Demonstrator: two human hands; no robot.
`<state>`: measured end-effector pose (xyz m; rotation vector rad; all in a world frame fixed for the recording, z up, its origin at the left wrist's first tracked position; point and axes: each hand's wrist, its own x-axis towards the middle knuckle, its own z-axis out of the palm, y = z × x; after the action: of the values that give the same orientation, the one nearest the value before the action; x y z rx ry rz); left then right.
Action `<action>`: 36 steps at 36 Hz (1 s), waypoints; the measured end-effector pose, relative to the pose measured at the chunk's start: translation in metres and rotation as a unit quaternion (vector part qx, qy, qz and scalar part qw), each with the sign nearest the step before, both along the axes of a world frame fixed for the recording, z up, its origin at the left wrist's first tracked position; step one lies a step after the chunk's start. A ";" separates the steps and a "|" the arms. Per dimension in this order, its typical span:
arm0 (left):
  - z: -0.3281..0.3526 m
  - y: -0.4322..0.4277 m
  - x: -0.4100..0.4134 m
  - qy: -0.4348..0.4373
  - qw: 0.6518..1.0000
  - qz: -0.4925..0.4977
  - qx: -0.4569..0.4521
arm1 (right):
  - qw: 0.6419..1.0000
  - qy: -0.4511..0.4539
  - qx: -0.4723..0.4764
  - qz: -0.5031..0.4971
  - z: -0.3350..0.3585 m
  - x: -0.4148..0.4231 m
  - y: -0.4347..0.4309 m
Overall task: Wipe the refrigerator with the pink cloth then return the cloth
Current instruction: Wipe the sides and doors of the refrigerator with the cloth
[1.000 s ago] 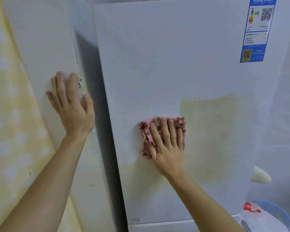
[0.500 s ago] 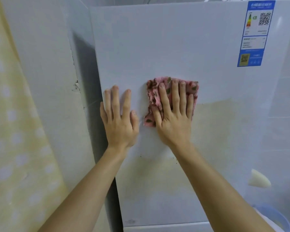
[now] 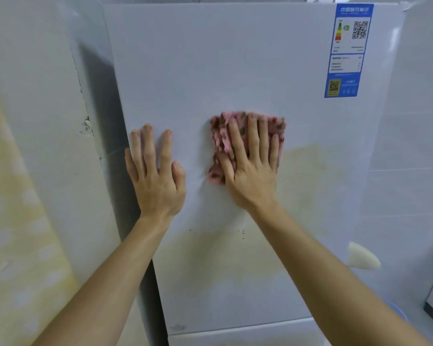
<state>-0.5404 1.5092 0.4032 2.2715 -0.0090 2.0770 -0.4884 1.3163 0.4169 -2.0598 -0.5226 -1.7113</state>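
Two hands lie flat on the refrigerator [image 3: 235,58]: right hand [image 3: 251,168] presses the cloth [image 3: 221,138], fingers spread; left hand [image 3: 156,178] rests bare, fingers spread.

Most likely a home, in a kitchen corner. Shown by a white household refrigerator [image 3: 235,71] with a blue energy label [image 3: 348,51] on the door, pale wall tiles [image 3: 415,146] just beside it on the right, and a yellow curtain [image 3: 15,221] with white dots at the left, next to a chipped white wall [image 3: 48,121].
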 end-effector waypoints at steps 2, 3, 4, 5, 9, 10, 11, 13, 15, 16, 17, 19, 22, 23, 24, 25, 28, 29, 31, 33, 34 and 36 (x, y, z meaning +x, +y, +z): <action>0.000 0.000 0.000 -0.003 1.000 -0.002 -0.001 | 1.000 -0.017 0.009 0.000 0.023 0.001 -0.001; 0.000 0.000 0.000 -0.005 1.000 -0.003 -0.001 | 1.000 -0.020 0.011 0.001 0.030 0.001 -0.001; 0.001 -0.001 0.000 -0.007 1.000 -0.002 0.000 | 1.000 -0.023 0.011 0.001 0.032 0.001 -0.002; 0.001 -0.001 0.000 -0.009 1.000 0.001 0.002 | 1.000 -0.027 0.010 0.000 0.032 0.000 -0.003; 0.002 -0.006 0.001 -0.010 1.000 0.011 -0.009 | 1.000 -0.026 0.001 -0.001 0.009 0.001 -0.008; 0.001 -0.007 0.000 -0.010 1.000 0.014 -0.012 | 1.000 -0.018 -0.002 0.002 -0.001 0.001 -0.010; 0.000 -0.008 0.000 -0.012 1.000 0.019 -0.014 | 1.000 -0.008 -0.006 0.003 -0.014 0.001 -0.013; -0.001 -0.009 0.001 -0.016 0.999 0.031 -0.012 | 1.000 0.010 -0.015 -0.001 -0.039 0.001 -0.021; -0.003 -0.008 0.001 -0.019 0.999 0.034 -0.010 | 0.999 0.022 -0.023 -0.004 -0.056 0.002 -0.028; -0.003 -0.008 0.002 -0.020 0.999 0.035 -0.007 | 0.999 0.026 -0.026 -0.002 -0.060 0.003 -0.031; -0.003 -0.007 0.002 -0.021 0.999 0.036 -0.004 | 0.999 0.028 -0.028 0.001 -0.061 0.003 -0.033; -0.004 -0.005 0.003 -0.023 0.999 0.041 0.002 | 0.999 0.028 -0.031 0.009 -0.059 0.002 -0.034; -0.004 -0.005 0.003 -0.022 0.999 0.034 0.001 | 0.999 0.034 -0.031 0.011 -0.056 0.003 -0.034; -0.004 -0.005 0.004 -0.022 0.999 0.033 -0.001 | 0.999 0.034 -0.030 0.013 -0.053 0.004 -0.034; -0.003 -0.006 0.004 -0.022 0.999 0.032 -0.002 | 0.999 0.032 -0.028 0.013 -0.049 0.005 -0.035; -0.003 -0.006 0.004 -0.022 0.999 0.032 -0.002 | 0.999 0.029 -0.027 0.013 -0.044 0.006 -0.036; -0.002 -0.006 0.004 -0.024 0.999 0.036 -0.001 | 1.000 0.003 -0.016 0.005 -0.019 0.010 -0.040; -0.002 -0.006 0.005 -0.025 0.999 0.037 -0.002 | 1.000 -0.007 -0.008 0.000 -0.008 0.011 -0.041; -0.002 -0.005 0.005 -0.029 0.999 0.040 -0.001 | 1.000 -0.015 0.010 -0.006 0.012 0.014 -0.044; -0.003 -0.006 0.006 -0.032 0.998 0.045 0.001 | 1.000 -0.013 0.022 -0.009 0.024 0.015 -0.044; -0.003 -0.006 0.007 -0.035 0.998 0.047 0.002 | 0.999 -0.015 0.025 -0.013 0.026 0.016 -0.043; -0.003 -0.006 0.008 -0.035 0.998 0.047 0.000 | 0.999 -0.015 0.028 -0.022 0.019 0.016 -0.042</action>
<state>-0.5328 1.5029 0.3998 2.2390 0.0950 2.2011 -0.4726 1.2745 0.4356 -2.0243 -0.4377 -1.7633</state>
